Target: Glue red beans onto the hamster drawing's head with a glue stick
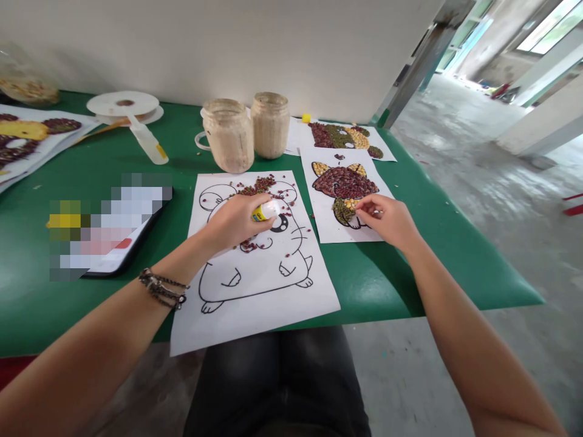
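Observation:
My left hand (237, 220) is wrapped round a white glue bottle (268, 210) with a yellow label, above a sheet with a hamster line drawing (262, 285). Red and green beans (262, 185) lie scattered and heaped on that sheet, partly behind the hand. Over a second sheet at the right, my right hand (387, 218) has thumb and fingertips pinched together at the cat picture (348, 182). That cat has a head of dark red beans, ears of yellow kernels and a green bean body. Whatever the right fingertips hold is too small to make out.
Two cloudy jars (230, 136) stand at the back beside another bean picture (341, 136). A phone (132, 233), a slim white bottle (148, 139) and a white spool (122, 104) are on the left. The green table's edge (501, 291) drops off at the right.

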A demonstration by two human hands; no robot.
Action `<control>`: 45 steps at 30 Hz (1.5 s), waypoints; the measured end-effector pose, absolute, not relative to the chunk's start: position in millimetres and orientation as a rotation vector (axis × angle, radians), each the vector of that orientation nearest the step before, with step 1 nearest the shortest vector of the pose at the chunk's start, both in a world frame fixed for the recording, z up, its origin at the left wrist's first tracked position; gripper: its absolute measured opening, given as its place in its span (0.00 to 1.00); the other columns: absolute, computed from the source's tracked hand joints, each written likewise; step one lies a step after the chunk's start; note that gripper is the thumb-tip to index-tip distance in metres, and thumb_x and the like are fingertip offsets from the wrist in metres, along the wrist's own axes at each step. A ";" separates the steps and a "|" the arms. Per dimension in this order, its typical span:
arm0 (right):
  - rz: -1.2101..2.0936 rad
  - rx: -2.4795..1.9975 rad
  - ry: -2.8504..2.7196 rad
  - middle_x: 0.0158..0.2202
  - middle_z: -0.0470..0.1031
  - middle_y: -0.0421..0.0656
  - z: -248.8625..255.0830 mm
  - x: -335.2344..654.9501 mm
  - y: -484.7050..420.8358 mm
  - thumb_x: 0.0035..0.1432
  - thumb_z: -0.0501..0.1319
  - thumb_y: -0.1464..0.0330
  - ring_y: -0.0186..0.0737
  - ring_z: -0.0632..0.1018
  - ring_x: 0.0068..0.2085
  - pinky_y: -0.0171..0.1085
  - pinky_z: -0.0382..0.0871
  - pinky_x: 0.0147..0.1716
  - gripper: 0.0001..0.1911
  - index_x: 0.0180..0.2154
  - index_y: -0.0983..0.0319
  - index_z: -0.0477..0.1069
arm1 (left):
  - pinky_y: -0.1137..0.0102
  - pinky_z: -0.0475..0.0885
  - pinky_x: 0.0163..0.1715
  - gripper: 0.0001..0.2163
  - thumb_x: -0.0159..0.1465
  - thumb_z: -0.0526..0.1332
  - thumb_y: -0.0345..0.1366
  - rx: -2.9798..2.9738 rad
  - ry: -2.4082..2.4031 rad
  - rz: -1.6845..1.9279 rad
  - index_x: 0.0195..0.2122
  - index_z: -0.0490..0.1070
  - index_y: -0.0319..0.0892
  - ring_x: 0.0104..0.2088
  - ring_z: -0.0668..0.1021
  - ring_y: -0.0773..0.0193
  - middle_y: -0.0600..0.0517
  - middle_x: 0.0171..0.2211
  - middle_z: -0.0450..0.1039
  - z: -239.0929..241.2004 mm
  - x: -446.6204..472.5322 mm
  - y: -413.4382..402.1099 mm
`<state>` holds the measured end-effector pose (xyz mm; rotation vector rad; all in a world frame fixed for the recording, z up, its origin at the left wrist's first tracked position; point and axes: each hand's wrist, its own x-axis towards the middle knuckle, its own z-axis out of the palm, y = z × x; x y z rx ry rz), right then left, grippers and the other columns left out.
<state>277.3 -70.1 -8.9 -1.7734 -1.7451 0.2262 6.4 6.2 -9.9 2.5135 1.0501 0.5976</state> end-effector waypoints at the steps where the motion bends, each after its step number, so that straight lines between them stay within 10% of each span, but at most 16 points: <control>1: 0.226 -1.780 -1.735 0.24 0.70 0.41 -8.7 277.6 -70.0 0.46 0.56 0.70 0.32 0.69 0.23 0.33 0.64 0.25 0.02 0.25 0.62 0.66 | 0.75 0.55 0.18 0.07 0.53 0.56 0.37 2.507 1.047 0.606 0.22 0.60 0.41 0.18 0.62 0.71 0.57 0.16 0.58 -10.0 6.2 6.2; 13: 0.421 -1.597 -1.718 0.17 0.55 0.34 7.0 249.2 -70.5 0.59 0.42 0.67 0.28 0.59 0.17 0.31 0.53 0.18 0.11 0.25 0.60 0.53 | 0.77 0.56 0.15 0.05 0.51 0.56 0.35 1.986 1.066 0.966 0.24 0.63 0.40 0.16 0.61 0.74 0.58 0.16 0.60 -6.0 4.6 9.1; 20: 0.443 -1.482 -1.952 0.14 0.50 0.34 23.5 201.7 -39.2 0.54 0.52 0.59 0.26 0.54 0.17 0.31 0.49 0.18 0.21 0.16 0.61 0.47 | 0.78 0.51 0.11 0.04 0.53 0.55 0.33 1.547 0.971 1.055 0.24 0.60 0.40 0.13 0.56 0.77 0.60 0.15 0.52 -10.6 1.2 20.0; 26: 0.408 -1.407 -2.171 0.24 0.67 0.39 12.3 184.5 8.2 0.49 0.57 0.72 0.29 0.65 0.24 0.31 0.57 0.25 0.01 0.26 0.63 0.65 | 0.80 0.51 0.12 0.03 0.52 0.55 0.30 1.387 0.957 1.124 0.24 0.60 0.39 0.13 0.57 0.79 0.61 0.15 0.53 -6.9 2.0 21.3; 45: 0.251 -1.316 -2.538 0.29 0.68 0.43 -8.4 165.7 44.4 0.49 0.55 0.74 0.33 0.66 0.29 0.33 0.55 0.29 0.06 0.25 0.64 0.69 | 0.78 0.52 0.12 0.03 0.51 0.55 0.30 1.462 1.000 1.091 0.24 0.59 0.40 0.13 0.58 0.78 0.61 0.15 0.53 -4.9 1.9 19.7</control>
